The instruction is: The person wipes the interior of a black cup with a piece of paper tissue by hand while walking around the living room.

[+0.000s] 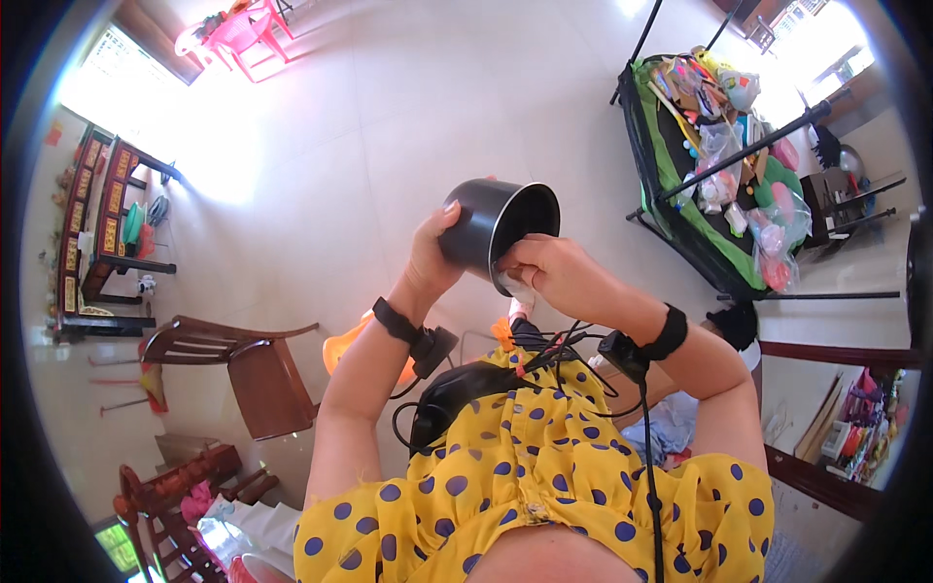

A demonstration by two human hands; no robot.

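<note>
A black cylindrical pot (470, 222), seemingly an inner pot with a pale metal rim, is held tilted on its side before me, its mouth towards my right. My left hand (435, 251) grips its outer wall, the thumb lying along the side. At the lower part of the rim is my right hand (557, 273), its fingertips just inside the mouth. Pinched there is a thin whitish piece (516, 284), perhaps a tissue or cloth, partly hidden by the fingers. The pot's dark interior shows no detail.
A trampoline (656, 186) heaped with bags and toys stands at the right. To the left are a wooden chair (270, 386) and a carved dark wooden table (109, 211). Behind my left forearm is an orange plastic seat (348, 348). Black cables (557, 353) hang before my body.
</note>
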